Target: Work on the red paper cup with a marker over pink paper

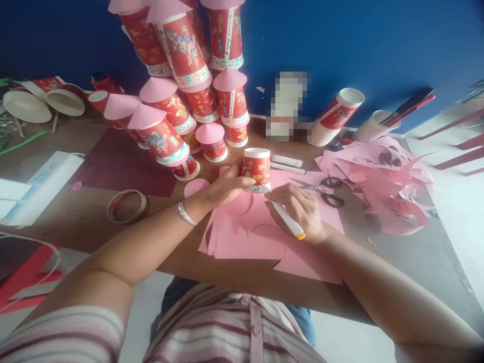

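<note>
My left hand (230,185) is wrapped round a red paper cup (256,169) with gold patterns and a white band near its base, held upright above the pink paper. In my right hand (300,209) is a white marker (285,220) with an orange end, its tip at the cup's lower white band. Under both hands lie pink paper sheets (242,242) with round outlines and cut circles. Just beyond the right hand are black-handled scissors (321,189), partly spread. A marker cap or short white tube (287,161) and another marker (288,168) lie behind the cup.
Stacked red cups with pink cone tops (189,50) rise at the back left. Pink paper scraps (385,181) pile up on the right, near a cup holding pens (378,125). A tape roll (126,205) and a dark red sheet (124,164) lie left.
</note>
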A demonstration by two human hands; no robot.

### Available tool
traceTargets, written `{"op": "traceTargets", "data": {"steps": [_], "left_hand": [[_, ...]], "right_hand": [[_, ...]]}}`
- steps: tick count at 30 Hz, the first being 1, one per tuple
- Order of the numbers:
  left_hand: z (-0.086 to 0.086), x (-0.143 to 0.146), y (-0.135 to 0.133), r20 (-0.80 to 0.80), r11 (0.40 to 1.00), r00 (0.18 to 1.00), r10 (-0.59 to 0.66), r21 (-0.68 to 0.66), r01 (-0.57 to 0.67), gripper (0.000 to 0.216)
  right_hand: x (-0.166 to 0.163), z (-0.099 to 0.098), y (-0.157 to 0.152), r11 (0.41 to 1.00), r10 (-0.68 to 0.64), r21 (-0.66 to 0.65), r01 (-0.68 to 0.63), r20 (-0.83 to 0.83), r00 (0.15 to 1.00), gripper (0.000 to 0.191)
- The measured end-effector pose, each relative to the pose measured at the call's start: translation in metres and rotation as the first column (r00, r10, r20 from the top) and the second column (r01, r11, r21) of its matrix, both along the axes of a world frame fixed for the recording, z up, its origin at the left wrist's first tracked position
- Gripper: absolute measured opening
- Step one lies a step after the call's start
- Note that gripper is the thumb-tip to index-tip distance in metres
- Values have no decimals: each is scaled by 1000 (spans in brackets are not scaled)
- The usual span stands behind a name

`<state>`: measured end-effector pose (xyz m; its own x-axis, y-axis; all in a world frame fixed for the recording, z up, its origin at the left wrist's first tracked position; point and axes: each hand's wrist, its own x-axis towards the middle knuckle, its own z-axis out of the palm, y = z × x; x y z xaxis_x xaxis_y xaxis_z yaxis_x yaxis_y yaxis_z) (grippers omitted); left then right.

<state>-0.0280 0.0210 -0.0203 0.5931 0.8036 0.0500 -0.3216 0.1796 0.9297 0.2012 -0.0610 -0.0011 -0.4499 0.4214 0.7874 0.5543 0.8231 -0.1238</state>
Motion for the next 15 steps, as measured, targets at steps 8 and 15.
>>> {"op": "traceTargets", "data": {"steps": [8,15], "left_hand": [[0,1,0,13,1000,1000,8,-21,-7,48],[0,1,1,66,999,998,-9,-36,11,49]], "right_hand": [[-1,-1,-1,1000,11,-9,-11,-22,1000,25],[-3,-4,2,998,-34,56,39,-78,996,20]]}}
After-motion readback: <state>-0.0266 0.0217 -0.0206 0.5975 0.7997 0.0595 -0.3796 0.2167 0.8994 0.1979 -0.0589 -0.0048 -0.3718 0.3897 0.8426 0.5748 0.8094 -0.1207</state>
